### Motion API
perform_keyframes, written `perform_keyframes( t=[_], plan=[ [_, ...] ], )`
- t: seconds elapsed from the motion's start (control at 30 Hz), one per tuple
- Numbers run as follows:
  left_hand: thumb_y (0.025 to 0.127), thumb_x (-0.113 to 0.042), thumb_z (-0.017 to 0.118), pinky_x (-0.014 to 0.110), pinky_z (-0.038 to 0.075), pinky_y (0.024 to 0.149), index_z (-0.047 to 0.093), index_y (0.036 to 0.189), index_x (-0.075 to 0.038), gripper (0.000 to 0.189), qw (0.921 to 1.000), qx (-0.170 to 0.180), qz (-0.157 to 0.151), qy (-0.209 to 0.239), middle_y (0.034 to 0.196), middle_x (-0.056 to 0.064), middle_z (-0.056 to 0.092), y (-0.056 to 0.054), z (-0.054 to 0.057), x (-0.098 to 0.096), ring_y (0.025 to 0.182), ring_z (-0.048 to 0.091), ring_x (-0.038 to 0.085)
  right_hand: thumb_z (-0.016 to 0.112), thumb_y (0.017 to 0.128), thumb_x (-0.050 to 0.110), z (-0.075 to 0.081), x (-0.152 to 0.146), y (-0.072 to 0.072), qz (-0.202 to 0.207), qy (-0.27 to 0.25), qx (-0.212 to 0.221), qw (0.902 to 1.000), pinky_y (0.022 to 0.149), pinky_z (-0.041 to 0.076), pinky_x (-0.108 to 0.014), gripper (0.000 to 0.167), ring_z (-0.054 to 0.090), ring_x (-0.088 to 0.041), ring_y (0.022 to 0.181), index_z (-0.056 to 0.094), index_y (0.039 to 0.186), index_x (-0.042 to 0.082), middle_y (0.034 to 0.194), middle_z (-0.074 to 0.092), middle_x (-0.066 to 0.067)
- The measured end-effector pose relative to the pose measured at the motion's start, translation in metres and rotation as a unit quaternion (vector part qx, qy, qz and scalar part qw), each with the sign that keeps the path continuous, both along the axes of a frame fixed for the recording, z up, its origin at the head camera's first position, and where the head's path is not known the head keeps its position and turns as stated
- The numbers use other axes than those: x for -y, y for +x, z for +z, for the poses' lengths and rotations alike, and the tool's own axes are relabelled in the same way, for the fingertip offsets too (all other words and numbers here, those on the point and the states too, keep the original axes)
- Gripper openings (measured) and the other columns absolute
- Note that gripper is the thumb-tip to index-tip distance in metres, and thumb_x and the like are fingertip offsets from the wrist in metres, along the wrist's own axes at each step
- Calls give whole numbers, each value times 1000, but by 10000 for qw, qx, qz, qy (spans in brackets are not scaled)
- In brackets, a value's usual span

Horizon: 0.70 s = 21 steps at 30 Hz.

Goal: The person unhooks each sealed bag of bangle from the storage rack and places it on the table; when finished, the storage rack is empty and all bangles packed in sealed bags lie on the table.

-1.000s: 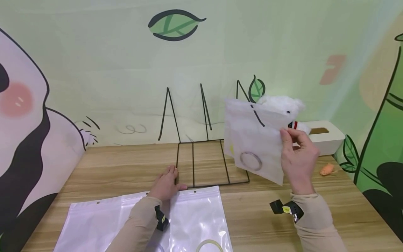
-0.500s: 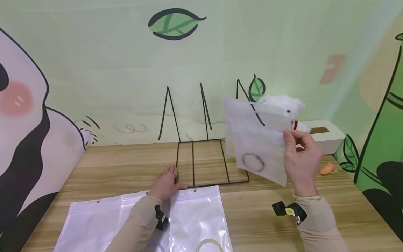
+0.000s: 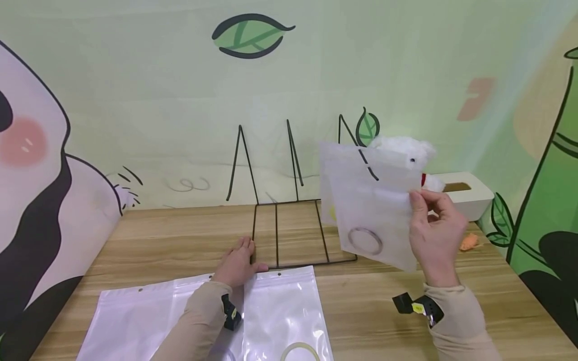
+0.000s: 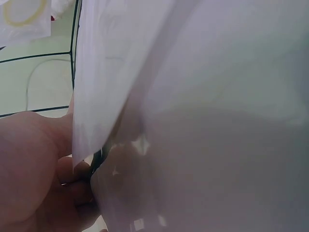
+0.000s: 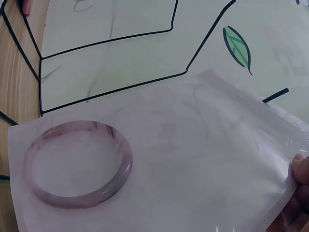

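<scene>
My right hand point(image 3: 439, 233) pinches the right edge of a pale translucent zip bag point(image 3: 384, 210), near the rack's right hook. Inside the bag lies a mauve bangle point(image 5: 126, 164). Directly behind it shows part of another bag point(image 3: 326, 200); the left wrist view shows a yellow bangle point(image 4: 25, 21) in a bag there. A black wire rack point(image 3: 277, 235) stands against the wall, its three hook arms pointing up. My left hand point(image 3: 236, 266) grips the near-left corner of its base, with fingers at the side wire and thumb along the front wire.
Flat zip bags point(image 3: 280, 306) lie at the front of the table, partly under my left forearm, one with a yellowish bangle point(image 3: 299, 345). At the back right are a white plush toy point(image 3: 399, 148), a white tissue box point(image 3: 471, 200) and a small orange object point(image 3: 469, 242).
My right hand has shifted slightly right and down, drawing the bag's edge and bangle with it. The left hand and the rack have stayed in place.
</scene>
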<state>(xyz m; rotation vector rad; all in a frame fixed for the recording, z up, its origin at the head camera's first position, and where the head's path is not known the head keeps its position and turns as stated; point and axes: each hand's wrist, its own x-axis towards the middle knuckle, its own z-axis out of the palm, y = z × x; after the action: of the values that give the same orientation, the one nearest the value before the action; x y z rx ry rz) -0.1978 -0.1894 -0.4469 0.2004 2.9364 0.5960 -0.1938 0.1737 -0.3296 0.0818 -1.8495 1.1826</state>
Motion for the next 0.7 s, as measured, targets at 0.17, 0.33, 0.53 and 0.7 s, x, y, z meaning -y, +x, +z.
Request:
perform_keyframes(
  t=[0.17, 0.33, 0.53, 0.7],
  plan=[
    [89, -40, 67, 54, 20, 114, 38, 141, 13, 80, 10000, 1, -7, 11, 151, 30, 26, 0, 0, 0, 143, 20, 40, 72, 88, 10, 0, -2, 3, -35, -55, -58, 10000, 52, 39, -11, 15, 54, -2, 67, 73, 96, -3, 83, 68, -5],
    [89, -40, 67, 54, 20, 114, 37, 142, 13, 80, 10000, 13, 1, 32, 152, 30, 26, 0, 0, 0, 143, 19, 40, 71, 88, 9, 1, -3, 5, -23, -50, -53, 10000, 52, 39, -10, 14, 54, -2, 67, 72, 95, -4, 83, 67, -4],
    [89, -40, 67, 54, 20, 114, 37, 141, 13, 80, 10000, -15, -14, 16, 151, 30, 26, 0, 0, 1, 143, 20, 40, 71, 88, 7, 0, -5, 7, -56, -48, -3, 10000, 51, 39, -10, 13, 54, -1, 66, 72, 94, -4, 83, 68, -2],
    [89, -41, 67, 53, 20, 115, 37, 142, 13, 81, 10000, 16, 0, 13, 152, 30, 26, 0, -1, 1, 143, 19, 40, 71, 88, 8, 2, -4, 10, -134, -12, 7, 9999, 52, 39, -10, 13, 54, -1, 67, 72, 94, -4, 83, 68, -3]
  ],
)
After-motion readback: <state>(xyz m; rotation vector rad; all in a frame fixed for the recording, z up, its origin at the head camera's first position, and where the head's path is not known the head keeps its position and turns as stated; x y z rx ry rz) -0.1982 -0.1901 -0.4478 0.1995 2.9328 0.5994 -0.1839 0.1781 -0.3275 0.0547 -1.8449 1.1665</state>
